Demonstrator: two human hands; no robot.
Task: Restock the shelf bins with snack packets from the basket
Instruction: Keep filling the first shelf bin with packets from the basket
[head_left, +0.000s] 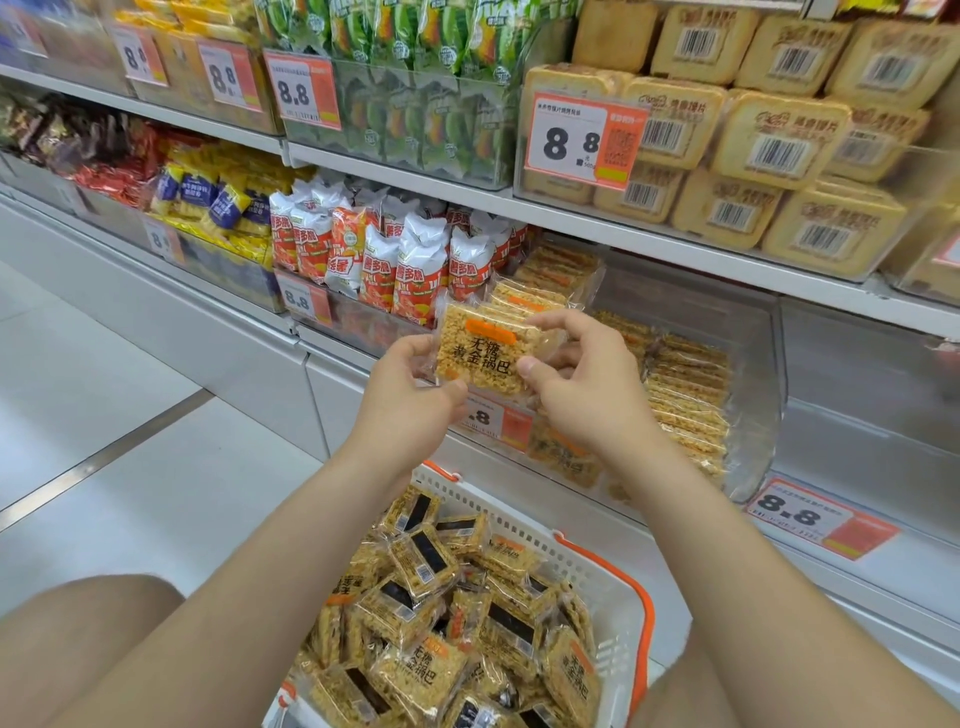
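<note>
Head view: a shop aisle with a pale tiled floor (104, 374) and white shelves (675, 253) that carry clear bins and orange price tags (582, 140). One snack packet (480, 353) is held up before the half-filled shelf bin (756, 343), above the basket (519, 527). The left hand (410, 395) pinches its left edge and the right hand (587, 379) its right, each grip closed on it. Its printed face is toward the camera, and its long axis runs hand to hand, dipping slightly rightward.

Orange-and-white 8.8 price tag (582, 143) on upper shelf edge. Tan square barcode-labelled packs (779, 140) behind it, green corn-print bags (410, 31) left. Pale tiled floor (104, 415) below.
</note>
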